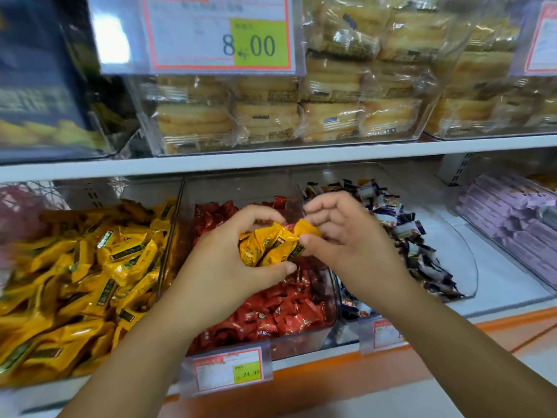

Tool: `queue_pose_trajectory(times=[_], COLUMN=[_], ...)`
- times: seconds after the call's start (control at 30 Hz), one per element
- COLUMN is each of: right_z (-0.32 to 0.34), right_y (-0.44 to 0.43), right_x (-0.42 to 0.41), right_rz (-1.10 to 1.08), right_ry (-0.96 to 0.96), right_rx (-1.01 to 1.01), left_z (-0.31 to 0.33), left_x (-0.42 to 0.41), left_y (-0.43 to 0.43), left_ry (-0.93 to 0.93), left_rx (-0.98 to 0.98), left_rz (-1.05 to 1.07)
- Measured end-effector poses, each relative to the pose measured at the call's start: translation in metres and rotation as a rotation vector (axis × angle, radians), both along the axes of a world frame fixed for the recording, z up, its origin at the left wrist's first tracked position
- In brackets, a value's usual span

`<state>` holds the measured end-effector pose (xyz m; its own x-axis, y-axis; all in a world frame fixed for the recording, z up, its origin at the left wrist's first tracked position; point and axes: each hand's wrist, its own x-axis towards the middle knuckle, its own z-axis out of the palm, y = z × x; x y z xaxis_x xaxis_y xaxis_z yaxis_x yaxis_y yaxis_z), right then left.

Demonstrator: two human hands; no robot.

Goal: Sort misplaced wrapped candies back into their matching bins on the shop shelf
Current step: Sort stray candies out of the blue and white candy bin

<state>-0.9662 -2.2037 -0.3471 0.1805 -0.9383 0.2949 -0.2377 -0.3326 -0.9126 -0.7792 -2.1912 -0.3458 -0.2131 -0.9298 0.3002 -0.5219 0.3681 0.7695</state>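
Observation:
My left hand (229, 251) grips a bunch of yellow wrapped candies (268, 245) above the clear bin of red candies (283, 315). My right hand (340, 236) pinches the right end of one yellow candy in that bunch with thumb and fingers. To the left stands the bin of matching yellow candies (78, 276). To the right lies a bin of purple and white candies (422, 248).
A white shelf board (271, 156) runs above the bins, carrying clear boxes of wrapped cakes (271, 116) and a hanging price card (217, 31). Price tags (226, 369) clip to the orange shelf edge. Lilac packs (512, 215) are stacked at far right.

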Motion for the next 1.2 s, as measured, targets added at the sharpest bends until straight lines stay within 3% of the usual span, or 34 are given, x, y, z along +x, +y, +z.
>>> queue_pose_trajectory(times=[0.2, 0.33, 0.53, 0.67, 0.7, 0.83, 0.9, 1.0, 1.2], right_z=[0.003, 0.005, -0.013, -0.016, -0.015, -0.008, -0.006, -0.008, -0.007], right_y=[0.005, 0.004, -0.018, -0.039, -0.044, -0.052, -0.05, -0.047, -0.017], right_x=[0.04, 0.084, 0.17, 0.217, 0.223, 0.231, 0.232, 0.231, 0.184], right_rz=[0.048, 0.111, 0.072, 0.035, 0.061, 0.273, 0.323, 0.315, 0.228], right_ry=[-0.09, -0.112, 0.093, 0.175, 0.253, 0.922, 1.009, 0.998, 0.687], right_rx=[-0.018, -0.073, -0.189, -0.189, -0.197, -0.275, -0.28, -0.288, -0.301], left_z=[0.006, 0.015, 0.006, -0.019, -0.026, -0.036, -0.033, -0.03, -0.018], left_x=[0.029, 0.084, 0.18, 0.21, 0.215, 0.221, 0.223, 0.223, 0.215], left_y=[0.022, 0.033, 0.036, 0.02, 0.017, 0.014, 0.017, 0.02, 0.022], left_ry=[-0.023, -0.085, -0.244, -0.251, -0.276, -0.51, -0.561, -0.579, -0.606], left_rx=[-0.087, -0.161, -0.086, -0.088, -0.061, 0.191, 0.294, 0.289, 0.17], left_rz=[0.131, 0.331, 0.638, 0.694, 0.666, 0.516, 0.456, 0.446, 0.48])
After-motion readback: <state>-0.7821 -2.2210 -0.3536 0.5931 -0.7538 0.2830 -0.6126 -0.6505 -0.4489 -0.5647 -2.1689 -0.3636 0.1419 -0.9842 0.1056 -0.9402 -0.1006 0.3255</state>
